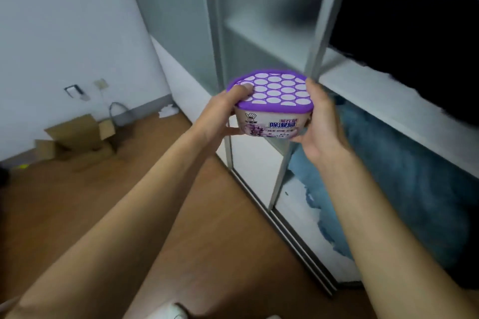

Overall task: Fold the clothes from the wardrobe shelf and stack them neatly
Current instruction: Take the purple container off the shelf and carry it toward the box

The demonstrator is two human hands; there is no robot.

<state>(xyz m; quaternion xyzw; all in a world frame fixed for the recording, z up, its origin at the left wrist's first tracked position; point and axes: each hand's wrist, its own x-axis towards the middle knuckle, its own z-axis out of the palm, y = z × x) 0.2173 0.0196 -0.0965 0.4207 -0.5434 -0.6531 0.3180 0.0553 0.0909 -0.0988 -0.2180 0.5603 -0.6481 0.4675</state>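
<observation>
Where the wardrobe stands open, the items are as follows.

Item: tub point(272, 123), pale, with a printed label and a purple lid point(274, 90) dotted with white circles; held in the air in front of the wardrobe frame point(319, 21).
Left hand point(223, 116): grips the tub's left side, thumb lying on the lid, fingers curled beneath the base.
Right hand point(321, 122): wraps the tub's right side, thumb at the lid's edge.
Black clothes point(404, 41): a loose, unfolded heap on the white wardrobe shelf point(375, 96), to the right of the tub and apart from both hands.
Blue fabric point(388, 176): bunched in the compartment under that shelf.
Cardboard box point(80, 142): flaps open, on the wooden floor point(77, 202) against the white wall point(64, 33), far left.
</observation>
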